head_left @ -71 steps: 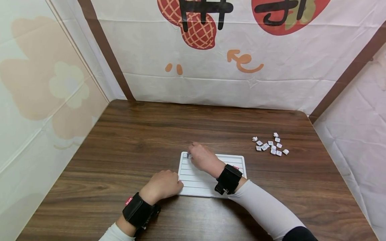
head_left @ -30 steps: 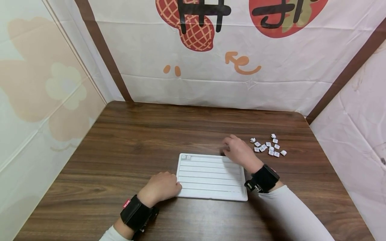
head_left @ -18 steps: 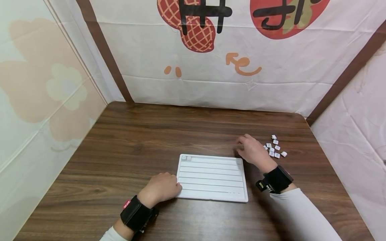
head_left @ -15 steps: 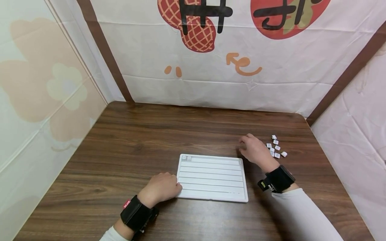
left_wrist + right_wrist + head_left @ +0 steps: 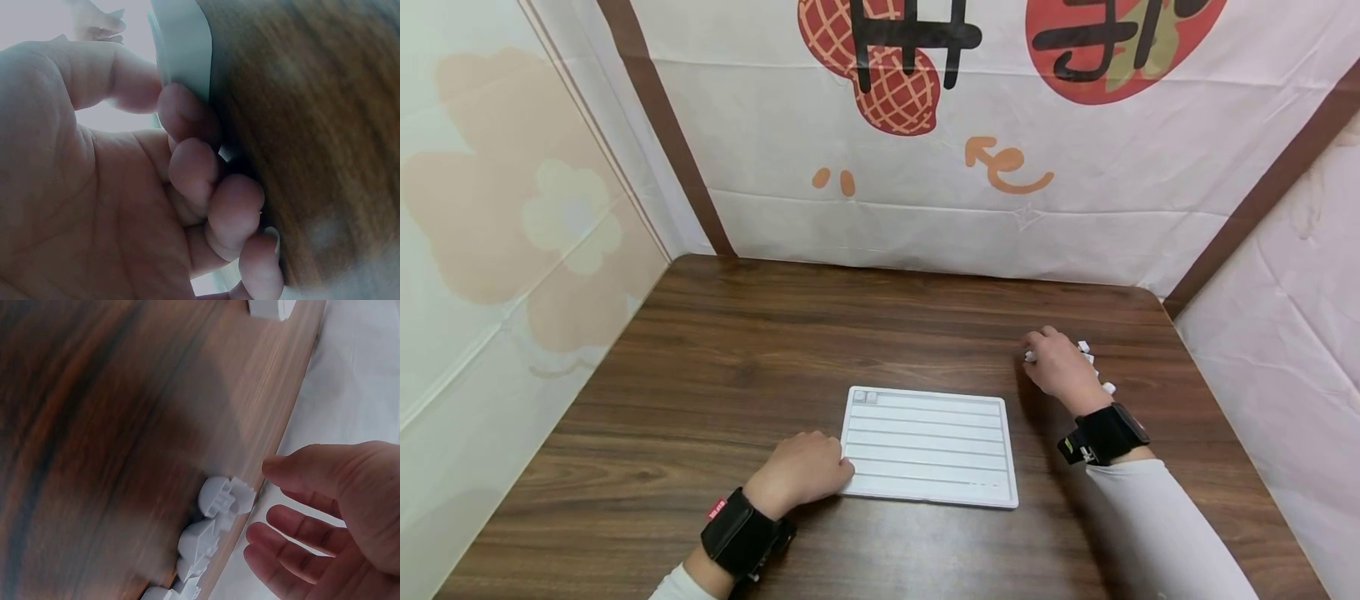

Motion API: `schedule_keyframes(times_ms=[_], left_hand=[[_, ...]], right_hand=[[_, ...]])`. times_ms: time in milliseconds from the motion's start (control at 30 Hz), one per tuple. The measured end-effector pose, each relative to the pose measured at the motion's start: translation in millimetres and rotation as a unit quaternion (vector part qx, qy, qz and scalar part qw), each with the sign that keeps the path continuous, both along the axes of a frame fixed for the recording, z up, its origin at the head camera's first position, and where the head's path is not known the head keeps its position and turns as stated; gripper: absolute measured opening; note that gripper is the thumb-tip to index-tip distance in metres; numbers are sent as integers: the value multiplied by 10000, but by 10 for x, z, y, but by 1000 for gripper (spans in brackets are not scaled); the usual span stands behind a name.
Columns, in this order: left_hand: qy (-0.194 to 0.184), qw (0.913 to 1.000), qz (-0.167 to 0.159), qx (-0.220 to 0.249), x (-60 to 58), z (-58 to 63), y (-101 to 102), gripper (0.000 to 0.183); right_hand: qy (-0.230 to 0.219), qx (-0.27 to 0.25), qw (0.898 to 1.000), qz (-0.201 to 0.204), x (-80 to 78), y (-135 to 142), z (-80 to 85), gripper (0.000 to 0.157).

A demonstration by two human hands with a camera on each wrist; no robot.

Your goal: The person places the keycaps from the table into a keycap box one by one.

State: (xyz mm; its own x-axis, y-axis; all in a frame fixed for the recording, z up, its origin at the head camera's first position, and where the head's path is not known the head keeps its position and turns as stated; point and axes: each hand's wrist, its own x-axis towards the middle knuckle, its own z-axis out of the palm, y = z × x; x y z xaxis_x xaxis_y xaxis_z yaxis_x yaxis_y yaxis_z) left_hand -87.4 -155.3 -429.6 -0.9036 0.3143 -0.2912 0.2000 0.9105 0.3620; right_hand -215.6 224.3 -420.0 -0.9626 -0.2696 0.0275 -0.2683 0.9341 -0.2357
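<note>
My left hand (image 5: pixel 805 468) grips the near left edge of a flat white board (image 5: pixel 928 450) with long ridges across it. In the left wrist view its thumb presses against the board's edge (image 5: pixel 184 47) and the fingers curl at the side. Two small keycaps (image 5: pixel 866 397) sit side by side in the board's far left corner. Above the loose white keycaps (image 5: pixel 1083 346), my right hand (image 5: pixel 1060 367) hovers with thumb and fingers apart. In the right wrist view several keycaps (image 5: pixel 200 537) lie just beyond its fingertips, some showing hollow undersides. The hand hides part of the pile.
A brown wood-grain table (image 5: pixel 760 333) carries everything. White printed cloth (image 5: pixel 880 225) hangs along its back edge, with more cloth at both sides. A black camera strap (image 5: pixel 1108 433) wraps the right wrist, another the left.
My right hand has gone from the board's far left corner rightward to the loose keycaps, uncovering two keycaps on the board. The left hand keeps its place on the board's edge.
</note>
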Motion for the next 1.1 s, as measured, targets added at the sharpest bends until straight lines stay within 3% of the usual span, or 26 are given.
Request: schedule_keyframes(times_ms=[567,1100], left_hand=[[-21,10000,30,25,13,15,2,24],[55,9999,69,142,7,-27,6,31]], right_hand=[[-627,126,9979,-49,-203,73,-78,33],[-249,45,9997,33,-186,20,-111,23]])
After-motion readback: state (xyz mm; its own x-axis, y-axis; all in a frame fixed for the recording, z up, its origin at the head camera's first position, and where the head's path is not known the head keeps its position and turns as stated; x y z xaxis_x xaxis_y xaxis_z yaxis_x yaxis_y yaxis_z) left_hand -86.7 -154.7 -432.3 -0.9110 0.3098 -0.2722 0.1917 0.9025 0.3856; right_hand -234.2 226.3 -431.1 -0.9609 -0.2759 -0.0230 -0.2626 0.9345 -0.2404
